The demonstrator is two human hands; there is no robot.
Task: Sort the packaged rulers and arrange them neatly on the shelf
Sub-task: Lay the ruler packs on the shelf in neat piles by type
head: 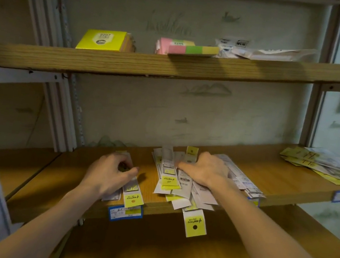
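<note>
The rulers lie on the middle shelf (279, 179) in two lots. The left hand (108, 175) rests on a small stack (131, 192) near the front edge, fingers curled over its far end and thumb against its side, gripping it; the stack's yellow header cards stick out past the shelf lip, just above a blue price tag (125, 212). The right hand (205, 168) lies palm down on the bigger pile (170, 178), fingers bent and pressing into the loose packs (whether it pinches any single pack cannot be told). That pile is fanned and untidy, packs overlapping at angles, and one pack (193, 223) hangs well over the front edge with its yellow header pointing down. The two hands are apart, a strip of bare shelf between them.

At the far right of the same shelf sits another heap (323, 165) of yellow and white packs. On the upper shelf (130, 64) stand a yellow box (104, 40), a block of coloured sticky notes (186, 47), and some white packets (263, 51).
</note>
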